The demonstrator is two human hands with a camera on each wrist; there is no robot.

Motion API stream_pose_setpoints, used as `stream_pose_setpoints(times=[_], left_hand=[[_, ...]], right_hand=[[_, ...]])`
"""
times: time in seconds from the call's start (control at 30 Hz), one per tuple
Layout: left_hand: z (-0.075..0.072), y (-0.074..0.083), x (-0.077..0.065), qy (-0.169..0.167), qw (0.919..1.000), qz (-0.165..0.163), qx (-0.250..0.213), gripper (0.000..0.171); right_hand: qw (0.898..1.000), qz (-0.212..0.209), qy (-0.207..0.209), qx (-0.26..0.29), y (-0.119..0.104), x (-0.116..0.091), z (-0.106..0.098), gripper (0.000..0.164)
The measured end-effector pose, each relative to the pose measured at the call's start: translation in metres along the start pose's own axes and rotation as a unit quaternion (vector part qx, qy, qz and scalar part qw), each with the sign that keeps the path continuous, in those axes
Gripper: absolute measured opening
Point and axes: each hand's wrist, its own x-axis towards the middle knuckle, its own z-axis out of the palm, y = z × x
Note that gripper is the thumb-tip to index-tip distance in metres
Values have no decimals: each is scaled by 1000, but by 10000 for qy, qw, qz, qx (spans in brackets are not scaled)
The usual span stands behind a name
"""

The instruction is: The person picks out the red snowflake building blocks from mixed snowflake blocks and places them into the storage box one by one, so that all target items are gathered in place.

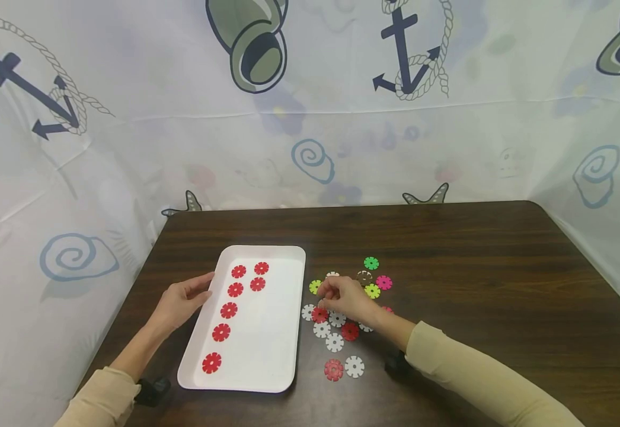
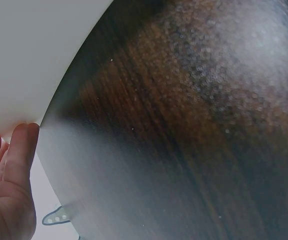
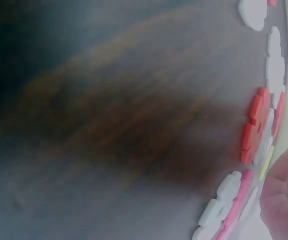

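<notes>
From my end, the step in hand looks like picking through loose discs beside the tray. I have the left hand (image 1: 179, 302) with its fingers nearly straight, tips against the near side of a white rectangular plastic tray (image 1: 267, 356). On that tray, just right of the left hand, lie seven red notched plastic discs (image 1: 229, 310), five in one column and two in another.

The right hand (image 1: 348, 298) is bent over the pile on the dark wood-grain counter (image 1: 475, 267), thumb and forefinger close together; I cannot tell whether they pinch anything. A loose red notched disc (image 1: 319, 314) lies just below its fingertips, among white notched plastic discs (image 1: 334, 342). Yellow and pink ones lie beyond its wrist.

As I judge it, the next move calls for a clean pinch on one disc, without dragging its neighbours.
</notes>
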Motion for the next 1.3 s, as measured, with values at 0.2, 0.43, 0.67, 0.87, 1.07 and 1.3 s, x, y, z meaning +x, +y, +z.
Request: stream_pose_setpoints(times=[0.2,0.43,0.67,0.87,1.07,1.3], left_hand=[[0,0,-1,19,10000,8,-16,49],[1,1,-1,23,10000,25,6,49],[1,0,-1,36,10000,-14,1,50],[1,1,-1,6,10000,-61,-3,50],[1,3,-2,-5,10000,-62,-13,50],[2,-1,-1,-5,10000,-22,-15,50]], right_hand=[[9993,9,-171,-321,-1,-4,3,20],[9974,-201,-270,-634,0,-5,7,23],[9966,-296,-332,-699,-2,-6,9,24],[9949,-330,-337,-889,-3,-5,10,24],[9940,-282,-346,-1000,-3,-5,11,22],[9939,-258,-343,-1015,-3,-6,11,21]])
